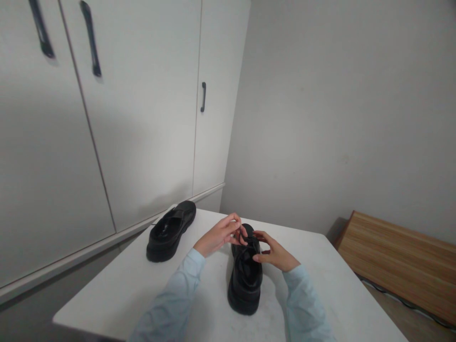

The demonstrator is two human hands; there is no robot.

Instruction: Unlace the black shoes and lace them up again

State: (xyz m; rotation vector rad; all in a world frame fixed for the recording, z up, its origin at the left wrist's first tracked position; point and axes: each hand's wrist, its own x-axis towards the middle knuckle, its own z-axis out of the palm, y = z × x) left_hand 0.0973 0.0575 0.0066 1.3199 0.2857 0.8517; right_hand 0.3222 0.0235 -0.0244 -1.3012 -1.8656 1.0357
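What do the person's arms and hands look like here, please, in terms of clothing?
Both arms wear long, loose, pale blue sleeves ending at the wrists. The left hand and right hand are bare: no gloves, rings or watch visible on the fingers or wrists.

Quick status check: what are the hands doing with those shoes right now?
Left hand and right hand pinching the laces over the near shoe. Second shoe apart, far left on the table. Nothing between them.

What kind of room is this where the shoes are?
Probably a room in a home, maybe a bedroom. Tall white cupboards with dark handles line one wall, and two black shoes sit on a small white table where both hands work a lace.
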